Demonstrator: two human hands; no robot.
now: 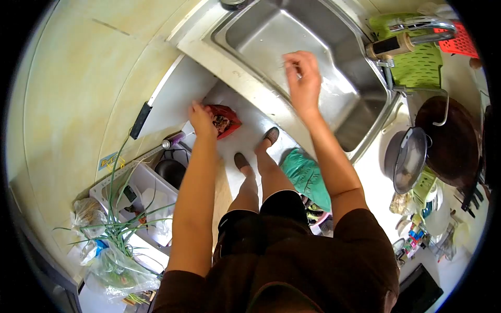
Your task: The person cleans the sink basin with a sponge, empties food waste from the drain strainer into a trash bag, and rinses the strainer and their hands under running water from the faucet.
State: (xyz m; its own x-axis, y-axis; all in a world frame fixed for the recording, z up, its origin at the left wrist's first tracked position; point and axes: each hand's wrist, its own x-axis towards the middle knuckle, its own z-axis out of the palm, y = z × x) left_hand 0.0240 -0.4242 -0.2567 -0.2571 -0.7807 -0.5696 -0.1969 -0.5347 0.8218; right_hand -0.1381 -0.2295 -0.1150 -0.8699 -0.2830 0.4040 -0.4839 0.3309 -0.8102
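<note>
Sink basin [263,39]: you have room over it around your right hand [303,81].
Faucet [391,46]: blocks you at its right.
Counter edge [237,75]: separates your left hand [202,119].

The pale desk [224,68] runs around the steel sink [266,44], which is set into it. To the right of the sink, a lime-green perforated mat [420,68] and a red slotted basket [459,40] are on the desk's far side; whether they lie flat is unclear. A grey pan [410,161] sits to the sink's lower right. The light floor [237,101], below and left of the sink, carries two worn brown slippers [240,160]; below the sink rests a green plastic bag [305,175].
</note>
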